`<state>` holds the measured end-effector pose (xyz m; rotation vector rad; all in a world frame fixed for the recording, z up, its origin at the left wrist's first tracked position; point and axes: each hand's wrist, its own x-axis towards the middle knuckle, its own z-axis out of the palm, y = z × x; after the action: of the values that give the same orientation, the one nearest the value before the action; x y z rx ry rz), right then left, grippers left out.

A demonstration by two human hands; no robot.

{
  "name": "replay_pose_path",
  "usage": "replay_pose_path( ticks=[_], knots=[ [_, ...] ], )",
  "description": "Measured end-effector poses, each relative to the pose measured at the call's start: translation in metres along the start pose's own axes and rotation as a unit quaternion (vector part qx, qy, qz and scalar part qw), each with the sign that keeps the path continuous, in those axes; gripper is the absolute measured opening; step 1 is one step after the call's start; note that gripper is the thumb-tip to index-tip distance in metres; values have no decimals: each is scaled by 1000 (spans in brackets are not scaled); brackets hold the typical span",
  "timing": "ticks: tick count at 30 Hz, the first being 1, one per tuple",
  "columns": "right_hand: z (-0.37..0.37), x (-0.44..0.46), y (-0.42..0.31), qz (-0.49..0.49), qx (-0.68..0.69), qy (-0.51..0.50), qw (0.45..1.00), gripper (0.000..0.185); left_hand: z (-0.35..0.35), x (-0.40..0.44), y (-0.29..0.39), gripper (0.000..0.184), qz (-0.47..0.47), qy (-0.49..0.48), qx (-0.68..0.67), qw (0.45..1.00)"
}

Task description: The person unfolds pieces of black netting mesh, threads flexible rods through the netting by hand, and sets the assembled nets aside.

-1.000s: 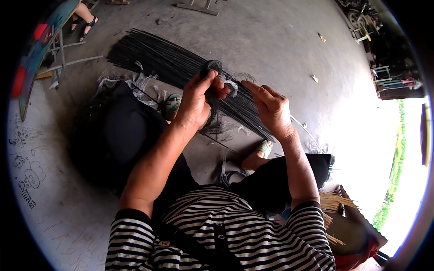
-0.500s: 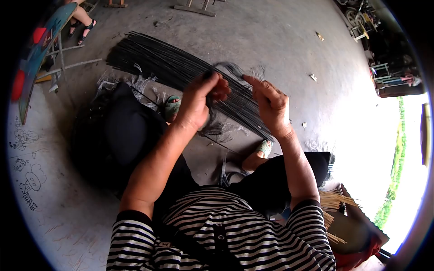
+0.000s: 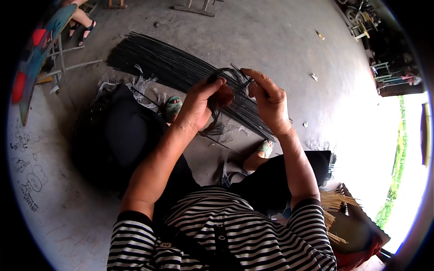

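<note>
grey concrete floor (image 3: 271, 40) beneath both hands (image 3: 233, 95)

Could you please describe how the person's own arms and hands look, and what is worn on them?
The left hand and right hand wear no gloves, and no watch or bracelet is visible. Both forearms are bare. The short, black-and-white striped fabric sleeves end in plain black bands. Rings cannot be made out.

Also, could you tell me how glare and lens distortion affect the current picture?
Head view: glare washes out the doorway and pales the nearby floor; fisheye bending curves the borders into black corners; the dark strips stay distinguishable.
</note>
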<state>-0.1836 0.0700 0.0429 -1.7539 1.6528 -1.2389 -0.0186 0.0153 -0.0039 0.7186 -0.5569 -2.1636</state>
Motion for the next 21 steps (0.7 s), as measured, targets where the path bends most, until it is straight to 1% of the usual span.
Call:
replay_pose_path(
  ticks=[2,5,8,11,14,17,20,21],
  knots=[
    [-3,-2,5,-3,-33,-39,999,39,-5,1,3,15,17,-8,27,999],
    [-5,-4,0,12,-65,-42,997,44,-4,-1,7,14,36,-6,36,999],
    [-7,-5,2,12,-94,-68,993,46,-1,-2,10,14,41,-10,43,998],
    [-7,-6,4,-11,-100,-64,993,47,-1,-1,10,14,44,-13,45,998],
    [-6,-8,-1,-1,-81,-63,995,48,-6,3,4,13,60,-20,51,997],
    [-5,-7,-1,-67,-65,-70,993,46,-4,0,-2,13,24,-34,84,996],
    [-12,-4,-2,-66,-95,-12,993,43,-1,-2,9,15,34,0,53,998],
    [-15,-4,-3,-67,-125,-10,990,40,-1,-1,13,15,52,19,41,998]
  ],
)
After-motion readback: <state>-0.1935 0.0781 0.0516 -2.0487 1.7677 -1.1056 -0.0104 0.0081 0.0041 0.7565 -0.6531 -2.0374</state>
